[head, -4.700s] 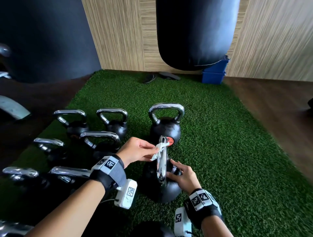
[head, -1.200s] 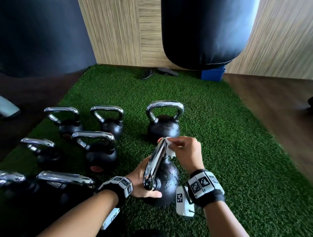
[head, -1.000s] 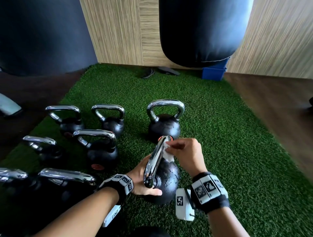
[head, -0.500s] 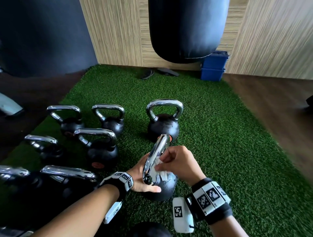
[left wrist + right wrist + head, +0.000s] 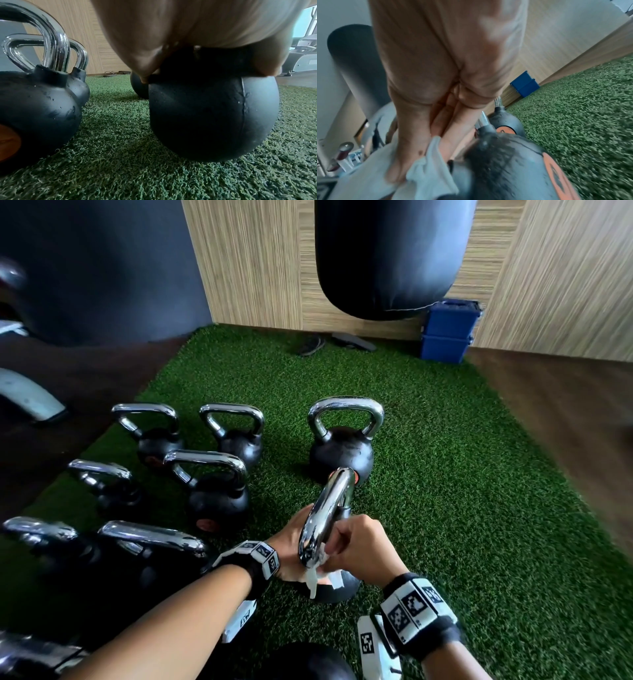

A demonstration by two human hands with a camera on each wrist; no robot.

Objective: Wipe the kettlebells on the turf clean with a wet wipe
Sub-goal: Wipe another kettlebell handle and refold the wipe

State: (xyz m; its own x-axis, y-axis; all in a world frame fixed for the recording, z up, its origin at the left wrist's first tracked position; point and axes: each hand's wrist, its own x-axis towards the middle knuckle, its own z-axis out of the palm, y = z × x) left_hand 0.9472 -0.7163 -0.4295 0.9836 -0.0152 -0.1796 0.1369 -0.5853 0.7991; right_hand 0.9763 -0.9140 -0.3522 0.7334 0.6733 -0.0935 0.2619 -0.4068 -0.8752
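Kettlebell (image 5: pixel 327 518) on turf (image 5: pixel 462 508), wet wipe (image 5: pixel 317 579) at handle base.
Right hand (image 5: pixel 359 546) clenches wipe against chrome; left hand (image 5: pixel 289 546) grips the ball. Only the right wrist view shows its orange mark (image 5: pixel 558 175); other kettlebells (image 5: pixel 215 491) stand left of the fingers.

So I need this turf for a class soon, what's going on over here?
A person is wiping down one kettlebell on the turf. The left hand holds its black ball steady, while the right hand pinches a white wet wipe against the lower end of its chrome handle, near the ball. The other kettlebells stand upright to the left and just ahead; the pictures do not show which of those are already wiped.
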